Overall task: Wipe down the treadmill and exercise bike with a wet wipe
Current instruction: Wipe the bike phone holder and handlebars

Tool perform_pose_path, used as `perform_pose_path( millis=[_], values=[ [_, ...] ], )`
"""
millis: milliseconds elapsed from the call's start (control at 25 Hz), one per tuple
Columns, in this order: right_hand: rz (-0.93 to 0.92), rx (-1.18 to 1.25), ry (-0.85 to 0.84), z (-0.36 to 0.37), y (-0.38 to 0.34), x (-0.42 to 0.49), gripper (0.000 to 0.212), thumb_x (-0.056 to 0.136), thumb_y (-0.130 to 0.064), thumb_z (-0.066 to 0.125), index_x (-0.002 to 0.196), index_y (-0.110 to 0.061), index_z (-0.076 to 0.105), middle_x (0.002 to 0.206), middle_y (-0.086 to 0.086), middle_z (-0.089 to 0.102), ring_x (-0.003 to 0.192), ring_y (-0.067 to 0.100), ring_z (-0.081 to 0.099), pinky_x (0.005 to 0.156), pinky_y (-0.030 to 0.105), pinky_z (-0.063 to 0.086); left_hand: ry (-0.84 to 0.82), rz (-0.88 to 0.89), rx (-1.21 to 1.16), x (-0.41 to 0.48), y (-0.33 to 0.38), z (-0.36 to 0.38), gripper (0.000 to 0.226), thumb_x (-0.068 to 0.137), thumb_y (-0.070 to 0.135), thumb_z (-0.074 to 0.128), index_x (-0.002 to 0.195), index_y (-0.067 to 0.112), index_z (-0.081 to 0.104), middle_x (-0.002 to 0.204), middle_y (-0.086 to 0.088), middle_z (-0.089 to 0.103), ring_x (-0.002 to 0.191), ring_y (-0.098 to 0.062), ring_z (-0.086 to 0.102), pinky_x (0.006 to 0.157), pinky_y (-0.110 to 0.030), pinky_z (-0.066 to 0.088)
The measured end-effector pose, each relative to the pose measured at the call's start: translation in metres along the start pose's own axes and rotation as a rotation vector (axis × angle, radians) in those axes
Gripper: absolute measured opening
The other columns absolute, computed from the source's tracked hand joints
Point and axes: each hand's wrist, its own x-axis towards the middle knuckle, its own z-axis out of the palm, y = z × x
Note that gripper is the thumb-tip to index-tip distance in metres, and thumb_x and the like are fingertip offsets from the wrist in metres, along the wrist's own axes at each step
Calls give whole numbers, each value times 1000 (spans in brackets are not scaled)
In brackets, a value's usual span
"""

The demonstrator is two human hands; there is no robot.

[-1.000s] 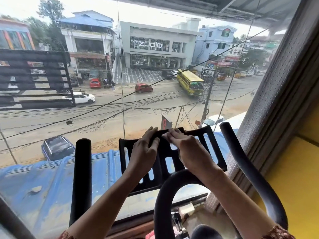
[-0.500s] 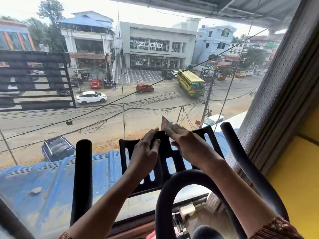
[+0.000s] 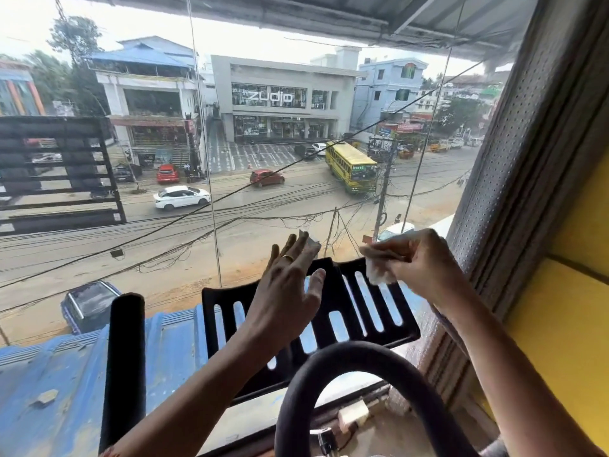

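Observation:
The exercise bike's black slotted tray (image 3: 362, 311) stands in front of me, with the curved black handlebar loop (image 3: 346, 361) below it. My left hand (image 3: 283, 298) hovers over the tray's upper middle. A small grey wipe packet (image 3: 309, 244) sticks up past its fingertips, seemingly pinched between the fingers. Over the tray's top right corner, my right hand (image 3: 425, 262) grips a crumpled white wet wipe (image 3: 379, 275). The wipe hangs just above the tray's edge.
An upright black handlebar grip (image 3: 127, 357) stands at the left. A large window pane (image 3: 211, 192) lies straight ahead, with a street below. A grey perforated frame (image 3: 514, 179) and a yellow wall (image 3: 573, 324) close in on the right.
My hands, together on the packet at the tray's top edge, have lifted and parted. The right hand moved right with the wipe; the left keeps the packet.

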Motion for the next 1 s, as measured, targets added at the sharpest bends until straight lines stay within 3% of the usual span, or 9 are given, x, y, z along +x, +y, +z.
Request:
perform_pose_path(
  millis=[80, 160, 280, 440, 600, 640, 720, 880, 1000],
  values=[
    [-49, -71, 92, 13, 13, 19, 25, 80, 4, 70, 102, -8, 73, 84, -4, 74, 65, -15, 61, 67, 13, 55, -35, 7, 45, 11, 9, 9, 51, 100, 27, 43, 148, 15, 29, 158, -1, 18, 145, -6, 6, 108, -8, -10],
    [-105, -146, -29, 38, 24, 17, 32, 80, 7, 65, 107, -8, 72, 64, -27, 66, 60, -21, 54, 61, 5, 46, -59, -20, 101, 14, 13, 23, 51, 100, 30, 41, 148, 13, 30, 156, -3, 25, 146, -11, 12, 115, -21, -3],
    [-89, -233, -127, 45, 41, -7, 34, 78, 5, 64, 101, -18, 75, 78, -7, 74, 75, -4, 64, 62, 17, 51, -34, 28, 239, 11, 10, 35, 50, 101, 32, 38, 147, 14, 32, 155, -3, 30, 145, -13, 18, 116, -25, -6],
    [75, -323, -638, 1, 38, -16, 7, 84, -10, 71, 87, -11, 78, 71, -3, 73, 52, -6, 58, 54, 12, 47, -9, 49, 244, 14, 7, 37, 48, 100, 31, 40, 145, 14, 37, 151, -4, 36, 142, -16, 26, 116, -25, -4],
    [-160, -371, -99, 23, 39, 19, 37, 82, 10, 62, 112, -10, 70, 114, 5, 69, 108, 9, 63, 95, 16, 46, -14, 74, 272, 12, 7, 40, 47, 100, 31, 41, 143, 11, 42, 149, -8, 40, 140, -20, 32, 116, -25, 2],
    [-216, -462, -68, 36, 42, 24, 43, 82, 13, 57, 117, -9, 67, 120, 7, 66, 114, 15, 61, 100, 21, 44, -16, 73, 281, 11, 6, 41, 46, 100, 31, 40, 141, 11, 43, 148, -9, 42, 139, -21, 34, 116, -26, 4],
    [-249, -605, -114, 48, 45, 16, 43, 82, 14, 49, 115, -7, 67, 115, 10, 68, 109, 25, 64, 93, 31, 51, -21, 66, 296, 10, 5, 40, 50, 98, 34, 37, 140, 9, 46, 144, -11, 45, 137, -23, 38, 115, -28, 8],
    [-20, -771, -485, 21, 21, -23, 24, 86, 4, 51, 94, -8, 69, 87, 6, 66, 82, 21, 65, 64, 22, 43, -29, 58, 311, 11, 6, 40, 54, 98, 37, 30, 142, 9, 42, 146, -11, 43, 138, -22, 36, 117, -30, 10],
    [66, -855, -466, 13, 15, -13, 16, 88, 3, 56, 97, -4, 67, 92, 8, 64, 83, 21, 64, 70, 27, 52, -24, 75, 294, 11, 6, 40, 50, 101, 34, 35, 146, 11, 35, 151, -9, 36, 142, -20, 28, 117, -27, 3]
  ],
)
